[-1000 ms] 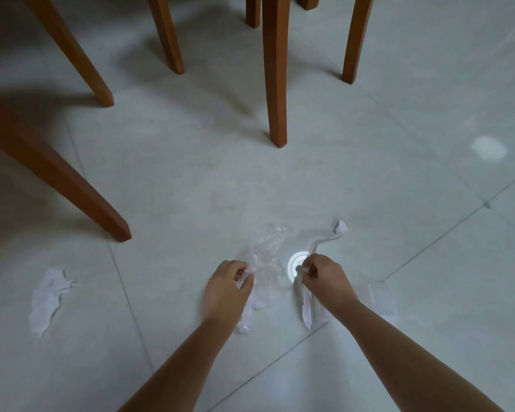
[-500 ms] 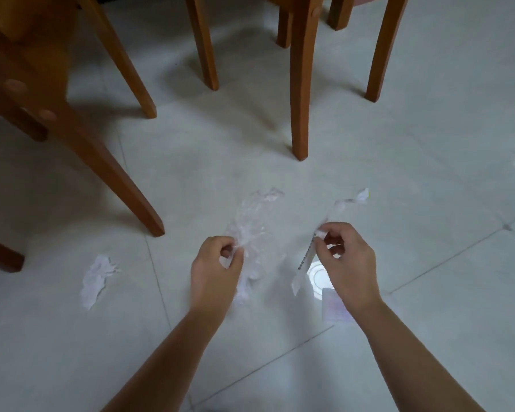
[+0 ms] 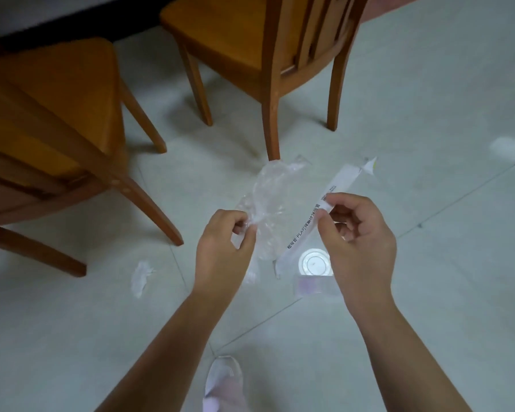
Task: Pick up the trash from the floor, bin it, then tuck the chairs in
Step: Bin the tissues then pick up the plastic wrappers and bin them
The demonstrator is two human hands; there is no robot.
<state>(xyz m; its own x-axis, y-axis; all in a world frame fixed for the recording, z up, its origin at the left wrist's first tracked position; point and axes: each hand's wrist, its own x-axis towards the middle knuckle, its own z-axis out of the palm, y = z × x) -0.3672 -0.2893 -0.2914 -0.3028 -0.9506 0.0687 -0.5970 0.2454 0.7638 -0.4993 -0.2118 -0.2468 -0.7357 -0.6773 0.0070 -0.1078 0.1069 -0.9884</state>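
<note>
Both hands have been lifted off the floor since the earlier frames, and the trash held in them has been raised too. More of the chairs is now taken in by the view.

Left hand (image 3: 220, 251): clear plastic film (image 3: 271, 188) is pinched between thumb and curled fingers. The film is held crumpled above the hand, clear of the tiled floor (image 3: 428, 84).

Right hand (image 3: 360, 248): a white paper straw wrapper (image 3: 342, 179) is pinched between thumb and forefinger, with the other fingers loosely curled. The wrapper is held on a diagonal, torn end up and to the right, lower end hanging near the floor. Black print is seen along it.

Still on the floor:
- a round white disc (image 3: 315, 262), partly covered by the right hand
- a clear plastic piece (image 3: 312, 285) just beside the disc, on the near side
- a crumpled tissue (image 3: 140, 276) left of the left forearm, near a tile joint

Two wooden chairs are seen. The left chair (image 3: 51, 114) is set at an angle, and the right chair (image 3: 274, 55) is placed with its back toward the camera. The right chair's front leg is seen just behind the film. A pale slipper (image 3: 223, 382) is visible at the bottom edge.
</note>
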